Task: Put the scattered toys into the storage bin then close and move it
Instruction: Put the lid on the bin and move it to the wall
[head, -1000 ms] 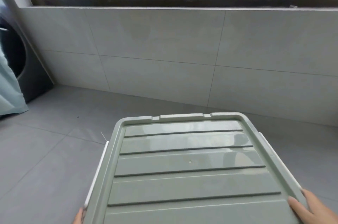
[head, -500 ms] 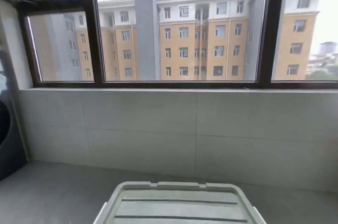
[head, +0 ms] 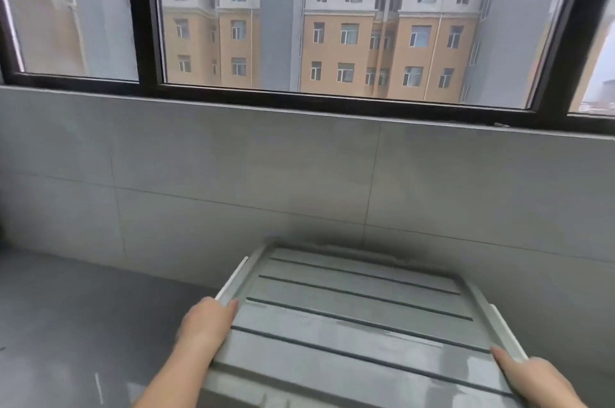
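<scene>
The pale green storage bin (head: 359, 317) sits close against the tiled wall (head: 233, 174) under the window (head: 332, 25), and its ribbed lid (head: 349, 278) is on, so nothing inside shows. The left hand (head: 206, 324) grips the bin's left edge and the right hand (head: 535, 377) grips its right edge, each thumb lying on the lid. I cannot tell whether the bin rests on the floor (head: 66, 307).

Left hand (head: 206, 324): bare, as I see it.
Left forearm (head: 163, 381): bare to the frame edge.
Right hand (head: 535, 379): apparently bare; outline blurred in my feed.
</scene>
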### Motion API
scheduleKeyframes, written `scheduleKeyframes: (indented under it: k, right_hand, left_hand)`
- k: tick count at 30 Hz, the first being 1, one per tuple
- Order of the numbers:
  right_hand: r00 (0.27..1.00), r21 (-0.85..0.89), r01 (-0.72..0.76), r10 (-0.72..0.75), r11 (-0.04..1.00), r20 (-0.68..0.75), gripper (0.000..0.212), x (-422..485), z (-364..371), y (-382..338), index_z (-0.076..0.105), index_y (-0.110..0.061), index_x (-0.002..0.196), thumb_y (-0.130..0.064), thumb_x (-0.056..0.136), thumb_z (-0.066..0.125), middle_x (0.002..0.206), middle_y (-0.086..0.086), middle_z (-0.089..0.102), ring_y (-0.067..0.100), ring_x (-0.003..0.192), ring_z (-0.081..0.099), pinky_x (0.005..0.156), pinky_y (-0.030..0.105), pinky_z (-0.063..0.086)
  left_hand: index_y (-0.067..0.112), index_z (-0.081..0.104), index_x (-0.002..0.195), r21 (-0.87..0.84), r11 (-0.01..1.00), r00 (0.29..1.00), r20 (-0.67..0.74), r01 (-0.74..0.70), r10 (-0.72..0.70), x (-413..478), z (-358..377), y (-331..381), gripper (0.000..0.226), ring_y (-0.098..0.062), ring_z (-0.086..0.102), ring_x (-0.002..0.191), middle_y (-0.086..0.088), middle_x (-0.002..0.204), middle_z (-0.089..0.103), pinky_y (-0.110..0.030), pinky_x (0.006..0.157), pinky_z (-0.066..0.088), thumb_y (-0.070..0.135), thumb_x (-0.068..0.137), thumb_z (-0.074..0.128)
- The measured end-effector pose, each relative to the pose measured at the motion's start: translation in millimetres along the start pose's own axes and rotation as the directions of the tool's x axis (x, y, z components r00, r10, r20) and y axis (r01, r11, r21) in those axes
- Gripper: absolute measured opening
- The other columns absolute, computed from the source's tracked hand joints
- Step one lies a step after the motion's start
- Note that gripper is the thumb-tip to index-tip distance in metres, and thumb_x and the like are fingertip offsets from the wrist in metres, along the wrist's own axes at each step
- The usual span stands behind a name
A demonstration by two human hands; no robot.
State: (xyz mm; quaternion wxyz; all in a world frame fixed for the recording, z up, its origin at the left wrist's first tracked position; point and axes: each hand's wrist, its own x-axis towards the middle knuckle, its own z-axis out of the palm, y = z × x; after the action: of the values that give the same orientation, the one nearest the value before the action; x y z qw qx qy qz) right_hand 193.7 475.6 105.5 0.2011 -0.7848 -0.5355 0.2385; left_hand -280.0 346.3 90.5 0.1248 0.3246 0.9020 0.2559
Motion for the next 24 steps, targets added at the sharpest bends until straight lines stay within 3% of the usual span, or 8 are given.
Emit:
scheduleKeyframes:
  k: [3, 10, 13, 15, 17, 19, 22, 24]
  right_hand:
    - [1.0, -0.143, 0.013, -0.015, 0.99, -0.013, 0.065, 30, 13, -23, 0.056, -0.001, 0.124, -0.055, 0.091, 0.043, 0.128, 0.016, 0.058, 0.031, 0.117, 0.055, 0.089, 0.032, 0.042]
    - [0.999, -0.24, 0.029, -0.033, 0.97, -0.012, 0.057, 84, 24, -33, 0.059, -0.004, 0.117, -0.052, 0.094, 0.038, 0.117, 0.016, 0.062, 0.033, 0.108, 0.056, 0.075, 0.032, 0.04]
    - [0.998, -0.213, 0.059, -0.065, 0.975, -0.023, 0.057, 83, 26, -30, 0.059, -0.004, 0.116, -0.052, 0.094, 0.039, 0.116, 0.017, 0.063, 0.033, 0.105, 0.057, 0.075, 0.033, 0.041]
    - [0.996, -0.206, 0.068, -0.076, 0.976, -0.034, 0.058, 79, 25, -31, 0.059, -0.003, 0.117, -0.052, 0.093, 0.039, 0.116, 0.017, 0.064, 0.033, 0.106, 0.058, 0.075, 0.034, 0.041]
    - [0.995, -0.194, 0.081, -0.092, 0.978, -0.049, 0.058, 81, 22, -28, 0.059, -0.001, 0.115, -0.052, 0.093, 0.041, 0.109, 0.018, 0.064, 0.034, 0.103, 0.059, 0.073, 0.035, 0.042]
    - [0.996, -0.118, 0.061, -0.068, 0.991, -0.055, 0.054, 78, 17, -26, 0.052, 0.0, 0.108, -0.051, 0.092, 0.045, 0.096, 0.017, 0.06, 0.036, 0.098, 0.059, 0.072, 0.037, 0.044]
    - [0.983, -0.113, 0.133, -0.146, 0.985, -0.115, 0.061, 66, 8, -25, 0.045, -0.001, 0.115, -0.056, 0.089, 0.045, 0.112, 0.023, 0.051, 0.043, 0.108, 0.053, 0.086, 0.046, 0.046]
    - [0.957, -0.218, 0.237, -0.266, 0.947, -0.114, 0.083, 40, 2, -25, 0.046, -0.007, 0.131, -0.071, 0.082, 0.029, 0.138, 0.023, 0.04, 0.041, 0.129, 0.038, 0.105, 0.046, 0.035]
  left_hand:
    - [0.006, 0.062, 0.107, 0.08, 0.996, 0.999, -0.02, -0.035, 0.037, 40, 12, 30, 0.052, -0.027, 0.053, 0.081, -0.007, 0.089, 0.059, -0.029, 0.068, 0.04, 0.052, 0.091, 0.044]
    - [0.007, 0.062, 0.105, 0.226, 0.973, 0.996, -0.067, -0.046, 0.062, 71, 27, 50, 0.053, -0.027, 0.048, 0.079, -0.011, 0.093, 0.059, -0.031, 0.068, 0.039, 0.052, 0.094, 0.036]
    - [0.009, 0.06, 0.111, 0.306, 0.95, 0.99, -0.104, -0.061, 0.097, 57, 21, 55, 0.059, -0.03, 0.057, 0.095, -0.011, 0.109, 0.064, -0.033, 0.076, 0.045, 0.057, 0.094, 0.03]
    - [0.01, 0.056, 0.115, 0.325, 0.931, 0.96, -0.157, -0.169, 0.23, 37, 24, 60, 0.058, -0.029, 0.052, 0.115, -0.011, 0.123, 0.059, -0.037, 0.093, 0.043, 0.057, 0.094, 0.028]
    - [0.014, 0.053, 0.123, 0.248, 0.862, 0.88, -0.061, -0.443, 0.47, -1, 36, 73, 0.069, -0.022, 0.037, 0.134, -0.006, 0.142, 0.045, -0.035, 0.109, 0.031, 0.067, 0.088, 0.024]
    - [0.025, 0.053, 0.127, 0.182, 0.718, 0.738, 0.089, -0.672, 0.669, -54, 52, 88, 0.081, -0.01, 0.03, 0.139, 0.006, 0.149, 0.037, -0.029, 0.113, 0.027, 0.08, 0.08, 0.017]
    - [0.037, 0.07, 0.1, 0.225, 0.516, 0.549, 0.12, -0.827, 0.827, -103, 60, 96, 0.062, 0.0, 0.064, 0.102, 0.015, 0.118, 0.065, -0.016, 0.08, 0.052, 0.078, 0.077, 0.029]
    - [0.032, 0.072, 0.09, 0.215, 0.468, 0.501, 0.14, -0.857, 0.854, -104, 61, 96, 0.053, -0.005, 0.068, 0.094, 0.012, 0.106, 0.071, -0.018, 0.07, 0.056, 0.071, 0.067, 0.045]
